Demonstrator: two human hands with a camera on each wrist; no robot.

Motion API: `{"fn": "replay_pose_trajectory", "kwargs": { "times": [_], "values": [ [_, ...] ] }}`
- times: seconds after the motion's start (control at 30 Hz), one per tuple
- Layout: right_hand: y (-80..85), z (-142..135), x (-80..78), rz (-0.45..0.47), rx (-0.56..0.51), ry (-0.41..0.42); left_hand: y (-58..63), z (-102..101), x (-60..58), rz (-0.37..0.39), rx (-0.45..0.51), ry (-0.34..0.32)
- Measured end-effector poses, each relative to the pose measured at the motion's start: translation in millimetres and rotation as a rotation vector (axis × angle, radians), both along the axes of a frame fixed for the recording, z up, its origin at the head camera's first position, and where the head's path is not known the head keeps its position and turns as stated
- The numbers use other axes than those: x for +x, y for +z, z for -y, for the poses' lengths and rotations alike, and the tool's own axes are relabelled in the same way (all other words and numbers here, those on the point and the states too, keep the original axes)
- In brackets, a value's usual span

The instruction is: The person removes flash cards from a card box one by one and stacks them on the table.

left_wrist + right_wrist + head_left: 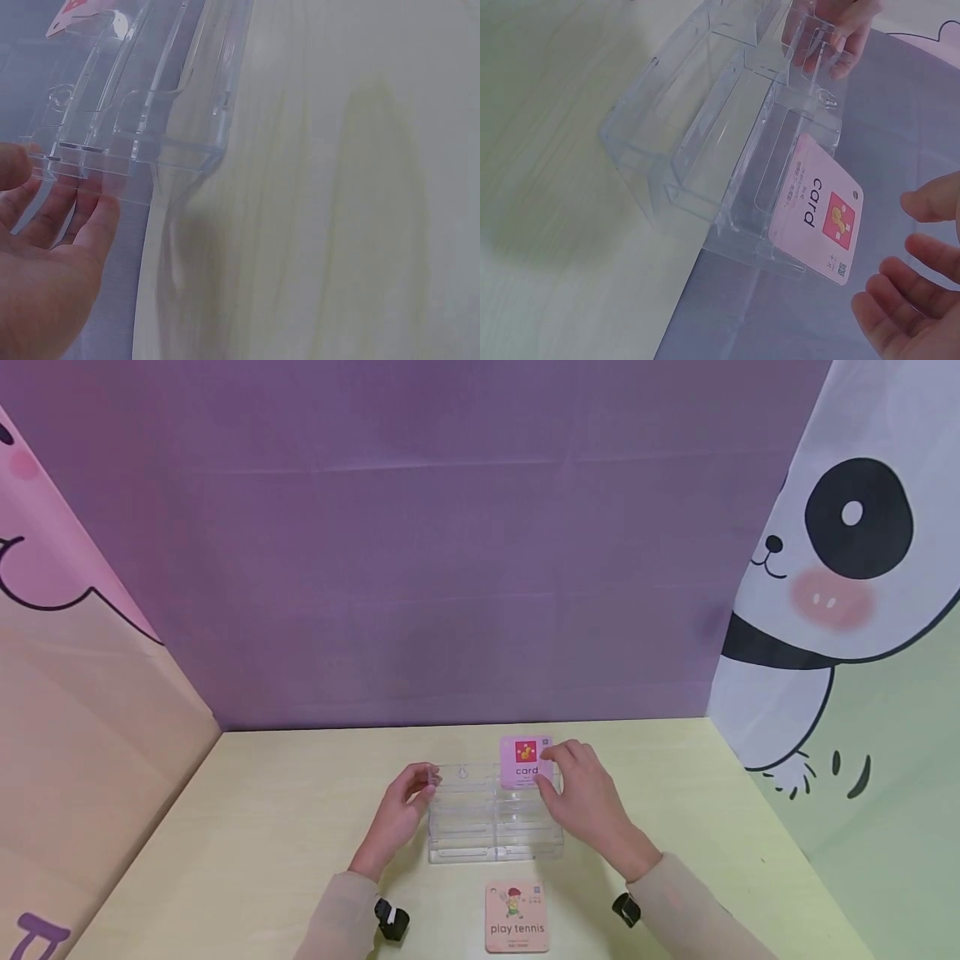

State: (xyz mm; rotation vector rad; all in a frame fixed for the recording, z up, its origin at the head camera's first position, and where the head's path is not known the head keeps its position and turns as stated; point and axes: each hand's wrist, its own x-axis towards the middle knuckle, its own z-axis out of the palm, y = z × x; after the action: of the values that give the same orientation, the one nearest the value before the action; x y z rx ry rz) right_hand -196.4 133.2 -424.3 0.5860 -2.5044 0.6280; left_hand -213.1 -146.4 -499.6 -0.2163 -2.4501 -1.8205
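Observation:
A clear plastic tiered rack (462, 821) with two columns of slots stands on the table. My left hand (399, 818) holds its left end, thumb on one side and fingers on the other, as the left wrist view shows. In the top right slot leans a pink card (817, 214) printed with "card" and a red picture square. Beside that card is my right hand (588, 793), fingers spread and slightly bent. The right wrist view shows a gap between those fingertips (870, 309) and the card.
A pink stack of cards (517, 917), "play tennis" on top, lies on the pale wooden table (300, 827) in front of the rack. A purple cloth wall (450, 568) rises behind the table, with printed cloth panels on both sides. Each wrist wears a small black camera.

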Motion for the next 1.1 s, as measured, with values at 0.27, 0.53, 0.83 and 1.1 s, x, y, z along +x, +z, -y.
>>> {"fn": "replay_pose_trajectory", "kwargs": {
  "times": [0.27,0.53,0.83,1.1],
  "values": [
    [-0.6,-1.2,-6.7,0.004,-0.016,-0.015,0.6,-0.5,0.8,0.005,-0.005,0.004],
    [1.5,-2.4,-13.7,-0.026,-0.021,-0.02,0.8,-0.5,0.7,-0.012,-0.001,0.003],
    [2.9,-1.8,-18.5,-0.007,-0.019,-0.037,-0.7,-0.2,0.0,-0.01,-0.007,0.004],
    [5.2,-1.2,-24.4,-0.015,-0.022,-0.034,-1.1,-0.2,-0.9,-0.001,-0.004,0.003]
  ]
}}
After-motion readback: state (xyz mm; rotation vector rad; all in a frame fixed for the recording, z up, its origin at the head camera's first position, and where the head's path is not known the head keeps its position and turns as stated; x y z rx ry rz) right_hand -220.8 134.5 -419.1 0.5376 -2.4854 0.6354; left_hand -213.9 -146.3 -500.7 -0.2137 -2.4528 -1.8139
